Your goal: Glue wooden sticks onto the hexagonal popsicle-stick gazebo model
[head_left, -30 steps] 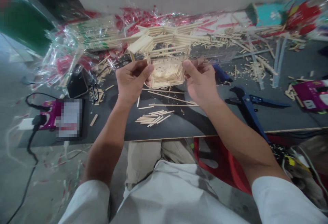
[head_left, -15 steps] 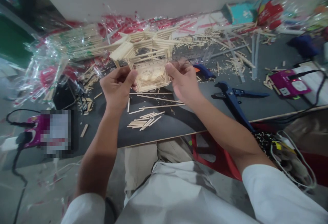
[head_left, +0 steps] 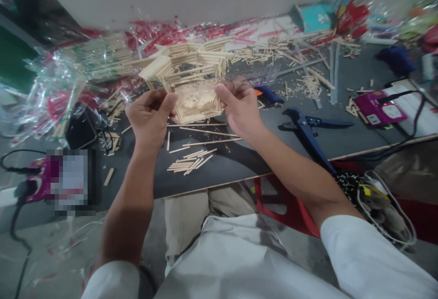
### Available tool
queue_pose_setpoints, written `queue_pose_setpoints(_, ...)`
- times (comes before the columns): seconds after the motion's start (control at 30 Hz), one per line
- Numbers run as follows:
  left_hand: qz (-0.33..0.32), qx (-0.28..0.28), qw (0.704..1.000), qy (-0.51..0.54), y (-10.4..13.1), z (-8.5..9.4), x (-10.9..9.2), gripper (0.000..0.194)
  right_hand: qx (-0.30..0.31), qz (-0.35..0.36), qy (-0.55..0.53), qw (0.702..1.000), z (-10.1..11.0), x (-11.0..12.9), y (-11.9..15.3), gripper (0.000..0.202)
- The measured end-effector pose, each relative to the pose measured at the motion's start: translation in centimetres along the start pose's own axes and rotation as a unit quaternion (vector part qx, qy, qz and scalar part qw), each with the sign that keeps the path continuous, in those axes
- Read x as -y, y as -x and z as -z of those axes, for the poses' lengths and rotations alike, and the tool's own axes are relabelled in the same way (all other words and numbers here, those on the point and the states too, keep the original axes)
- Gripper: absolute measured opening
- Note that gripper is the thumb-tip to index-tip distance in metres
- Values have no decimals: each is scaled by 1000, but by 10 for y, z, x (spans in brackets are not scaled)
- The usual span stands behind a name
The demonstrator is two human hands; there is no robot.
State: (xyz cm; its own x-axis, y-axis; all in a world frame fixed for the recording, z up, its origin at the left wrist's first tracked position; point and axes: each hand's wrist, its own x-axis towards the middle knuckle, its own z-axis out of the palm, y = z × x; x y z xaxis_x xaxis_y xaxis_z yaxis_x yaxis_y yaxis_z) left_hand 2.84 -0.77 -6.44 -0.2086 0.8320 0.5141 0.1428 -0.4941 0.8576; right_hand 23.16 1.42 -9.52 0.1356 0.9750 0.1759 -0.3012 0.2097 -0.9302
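A many-sided frame of thin wooden sticks [head_left: 198, 93] is held up above the dark table [head_left: 219, 171]. My left hand [head_left: 152, 114] pinches its left side between thumb and fingers. On the right side, my right hand [head_left: 239, 107] grips it the same way, and a clear strip [head_left: 265, 74] extends to the right from behind those fingers. Beneath the frame lie a few long loose sticks [head_left: 212, 142] and a small pile of short cut sticks [head_left: 190, 161] near the table's front edge.
A blue cutter [head_left: 304, 130] lies to the right, with a purple power socket [head_left: 381, 107] beyond it. Stick scraps [head_left: 311, 85] spread across the back. Plastic-wrapped stick bundles [head_left: 102, 57] and a black device [head_left: 81, 128] sit at the left. A pixelated item [head_left: 73, 180] lies front left.
The whole view has shifted slightly, so most things appear a little further left. Both hands keep their hold on the stick frame.
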Motion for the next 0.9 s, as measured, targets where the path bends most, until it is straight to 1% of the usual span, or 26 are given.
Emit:
queue_pose_setpoints(0.17,0,10,1000,19,0,0,0,22,8,26,-17,999,0,-1,0,64)
queue_pose_setpoints(0.27,-6,7,1000,21,1,-1,2,24,1,16,-12,1000,-1,1,0,70)
queue_pose_setpoints(0.37,4,6,1000,14,1,-1,3,29,-12,0,-8,1000,-3,5,1,76)
queue_pose_setpoints(0.47,19,6,1000,-2,1,0,5,33,-17,-2,-10,1000,-4,6,1,78)
queue_pose_setpoints(0.6,22,6,1000,-21,1,1,8,35,-15,7,-13,1000,-4,5,2,76)
queue_pose_setpoints(0.73,3,18,1000,-20,1,1,8,40,2,24,-30,999,-3,2,2,67)
queue_pose_setpoints(0.9,-20,25,999,-13,2,1,9,40,10,36,-40,999,-1,-3,1,60)
